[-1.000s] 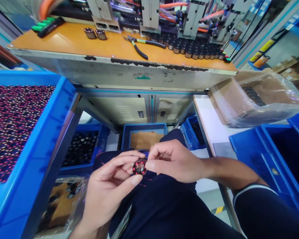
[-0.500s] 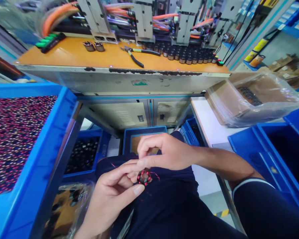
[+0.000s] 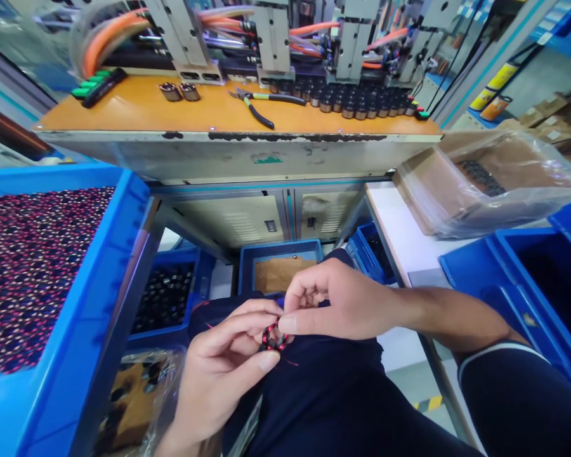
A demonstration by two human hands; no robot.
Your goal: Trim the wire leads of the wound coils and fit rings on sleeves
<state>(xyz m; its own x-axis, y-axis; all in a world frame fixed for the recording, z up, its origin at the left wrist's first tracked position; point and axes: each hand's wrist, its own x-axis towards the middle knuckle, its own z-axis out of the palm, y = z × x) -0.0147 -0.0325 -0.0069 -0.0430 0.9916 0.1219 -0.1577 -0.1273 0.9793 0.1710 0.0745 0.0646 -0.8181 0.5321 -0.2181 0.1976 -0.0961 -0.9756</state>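
Note:
Over my lap, my left hand (image 3: 233, 362) holds a small ring-shaped stator (image 3: 269, 338) wound with red wire, its thumb below and its fingers behind and above. My right hand (image 3: 337, 301) is closed in a pinch, thumb and forefinger tips touching the ring's upper right edge. Whatever is between those tips is too small to make out. A thin red wire end (image 3: 290, 363) sticks out below the ring at the right.
At left stands a blue bin (image 3: 137, 190) full of red-wound parts. Cutting pliers (image 3: 278, 98), two stators (image 3: 179, 92) and rows of black-topped parts (image 3: 352, 105) sit on the orange bench (image 3: 137, 114). A plastic-lined carton (image 3: 423, 190) stands at right.
My right hand has moved slightly right and down, its fingertips now at the stator's upper right edge. The loose wire end that showed at the right now shows lower down.

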